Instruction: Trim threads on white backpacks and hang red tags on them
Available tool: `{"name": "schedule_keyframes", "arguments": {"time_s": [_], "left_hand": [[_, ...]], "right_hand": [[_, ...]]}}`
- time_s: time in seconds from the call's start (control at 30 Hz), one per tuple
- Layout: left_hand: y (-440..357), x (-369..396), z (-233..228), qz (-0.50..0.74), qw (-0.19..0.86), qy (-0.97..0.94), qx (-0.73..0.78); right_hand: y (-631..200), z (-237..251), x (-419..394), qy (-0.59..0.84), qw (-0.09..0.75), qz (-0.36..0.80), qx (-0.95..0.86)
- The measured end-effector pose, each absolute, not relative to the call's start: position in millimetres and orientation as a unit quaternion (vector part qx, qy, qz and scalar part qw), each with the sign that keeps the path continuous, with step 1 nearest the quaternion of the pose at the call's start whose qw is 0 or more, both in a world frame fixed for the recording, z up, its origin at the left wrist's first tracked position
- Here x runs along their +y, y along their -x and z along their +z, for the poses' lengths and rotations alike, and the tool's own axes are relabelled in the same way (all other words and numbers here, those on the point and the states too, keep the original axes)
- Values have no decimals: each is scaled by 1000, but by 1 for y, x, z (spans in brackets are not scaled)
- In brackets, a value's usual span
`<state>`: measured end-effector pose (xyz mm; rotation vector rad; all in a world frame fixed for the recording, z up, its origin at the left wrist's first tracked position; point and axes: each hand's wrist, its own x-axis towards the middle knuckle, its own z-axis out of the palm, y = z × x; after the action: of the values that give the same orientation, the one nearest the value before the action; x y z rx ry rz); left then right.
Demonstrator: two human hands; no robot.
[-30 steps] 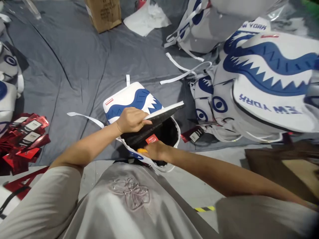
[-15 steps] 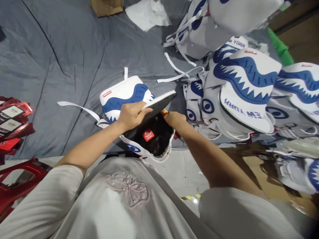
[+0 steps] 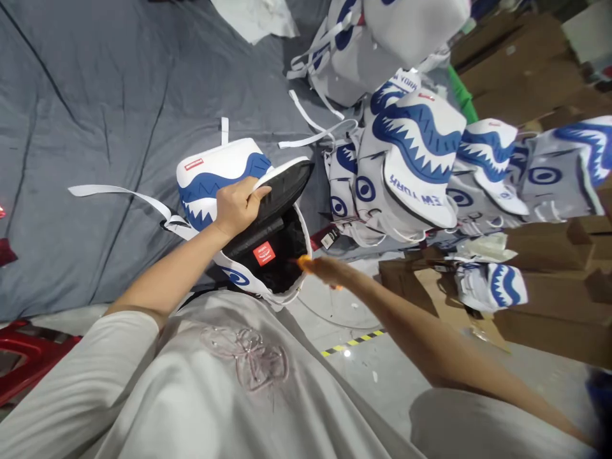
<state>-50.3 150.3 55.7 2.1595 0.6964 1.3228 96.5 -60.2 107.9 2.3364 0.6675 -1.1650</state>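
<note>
A white and blue backpack (image 3: 229,153) with a shark-mouth print lies in front of me, its black-lined main pocket gaping towards my body. My left hand (image 3: 239,204) is closed on the backpack's top flap (image 3: 282,185), holding it raised. A red label (image 3: 264,254) shows on the dark lining. By the right side of the opening, my right hand (image 3: 329,270) is closed around a small orange tool (image 3: 305,263). Motion blurs this hand, and the tool's kind cannot be made out. A white strap (image 3: 115,190) trails to the left.
Several matching backpacks (image 3: 415,153) stand in a row on the right of the grey cloth-covered table (image 3: 119,83). Cardboard boxes (image 3: 554,274) are stacked beyond them. A red stool (image 3: 33,357) is at lower left, and white paper (image 3: 258,19) lies at the back.
My right hand has drawn back from under the flap towards me with the orange tool. My left hand still holds the flap up, and the pocket shows more widely. The view has swung right.
</note>
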Motion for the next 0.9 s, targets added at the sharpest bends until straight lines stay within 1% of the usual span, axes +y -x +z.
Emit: {"name": "schedule_keyframes", "arguments": {"time_s": [0.1, 0.13, 0.23, 0.3, 0.37, 0.47, 0.57, 0.67, 0.73, 0.8, 0.9], "left_hand": [[53, 152, 57, 476, 248, -805, 254], [54, 153, 57, 475, 245, -807, 253], [53, 152, 59, 472, 245, -813, 236], [51, 149, 62, 468, 250, -818, 221], [49, 145, 64, 466, 250, -822, 211], [50, 145, 65, 469, 246, -823, 204], [56, 154, 61, 478, 229, -815, 234], [61, 165, 59, 485, 187, -809, 275], [60, 168, 59, 484, 168, -815, 271], [58, 169, 60, 484, 161, -823, 252], [52, 166, 62, 491, 163, -826, 225]], "right_hand": [[-89, 104, -66, -812, 217, -483, 245], [-90, 102, -68, -813, 213, -479, 253], [-90, 90, -66, -848, 194, -393, 299], [-78, 71, -60, -866, 173, -326, 337], [-55, 44, -52, -865, 138, -299, 379], [-25, 3, -44, -850, 67, -293, 433], [-26, -22, -43, -879, 11, -260, 398], [-44, -33, -47, -920, -42, -209, 328], [-51, -37, -49, -930, -74, -190, 306], [-51, -40, -49, -931, -94, -183, 303], [-48, -43, -48, -927, -100, -183, 312]]}}
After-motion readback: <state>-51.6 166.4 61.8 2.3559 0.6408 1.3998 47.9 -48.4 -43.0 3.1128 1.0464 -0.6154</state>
